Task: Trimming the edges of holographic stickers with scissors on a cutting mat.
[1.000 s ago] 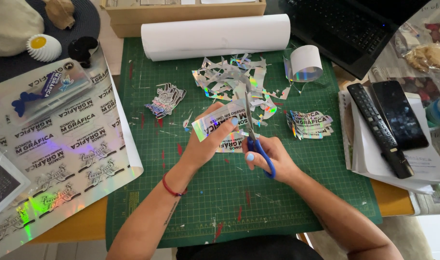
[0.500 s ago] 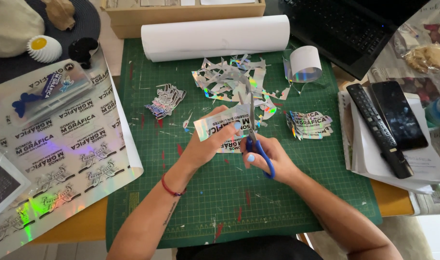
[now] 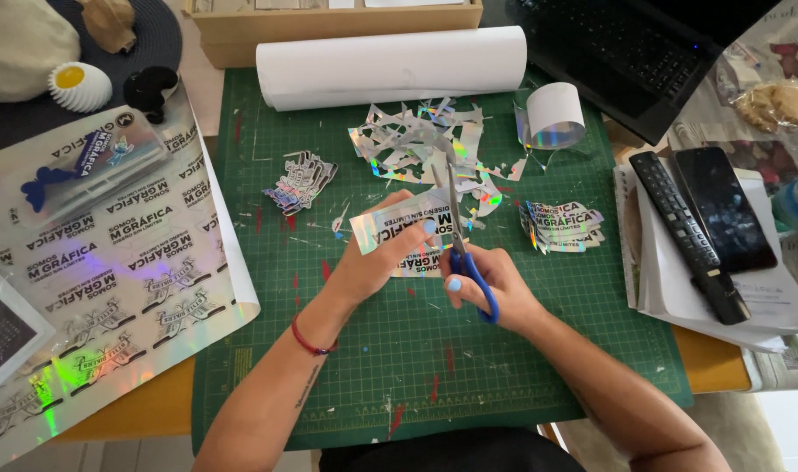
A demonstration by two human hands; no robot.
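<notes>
My left hand (image 3: 374, 262) pinches a shiny holographic sticker strip (image 3: 397, 224) above the green cutting mat (image 3: 355, 367). Blue-handled scissors (image 3: 465, 253) sit in my right hand (image 3: 497, 288), their blades pointing away from me and cutting into the strip's right end. A red cord is tied around my left wrist. Just beyond the blades lies a heap of holographic offcuts (image 3: 416, 144).
Two small stacks of cut stickers (image 3: 301, 182) (image 3: 563, 225) lie left and right on the mat. A large holographic sticker sheet (image 3: 110, 262) hangs over the left edge. A white paper roll (image 3: 390, 65), a curled strip (image 3: 554, 115), laptop (image 3: 643, 52), remote (image 3: 687, 236) and phone (image 3: 724, 208) surround the mat.
The sticker strip has turned a little in my left hand and the scissor blades have closed further into it. Both hands stay in the same spot.
</notes>
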